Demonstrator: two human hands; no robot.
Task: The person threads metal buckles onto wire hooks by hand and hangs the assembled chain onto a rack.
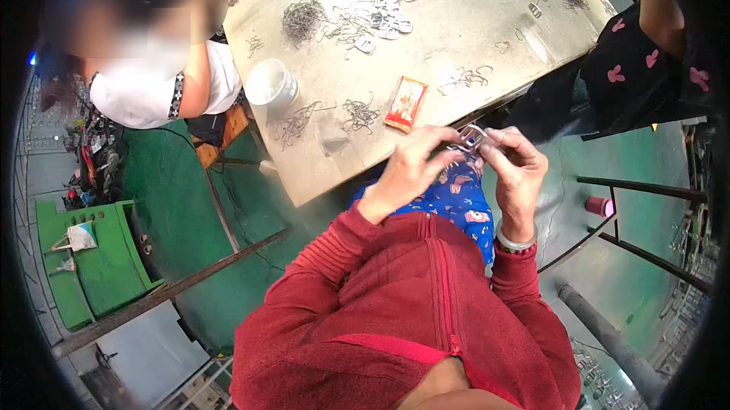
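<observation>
Close together at the near edge of the table, my two hands meet around a small metal buckle-like piece [473, 136]. My left hand [420, 163] has its thumb and fingers on the left side of the piece. The piece's right side is pinched between the thumb and fingers of my right hand [515, 163]. Thin wire parts show just below the piece, too small to make out fully. On the table, left of the piece, lies a red and white packet [407, 104]. Bent wire hooks [360, 115] lie in a loose pile farther left.
The table [334, 170] bears a white tub [271, 83], a tangled wire heap [303, 19] and flat metal buckles [391, 15]. A person in a white top [141, 94] sits at the left. Another person's dark clothing [578, 94] is at the right. Metal bars cross below.
</observation>
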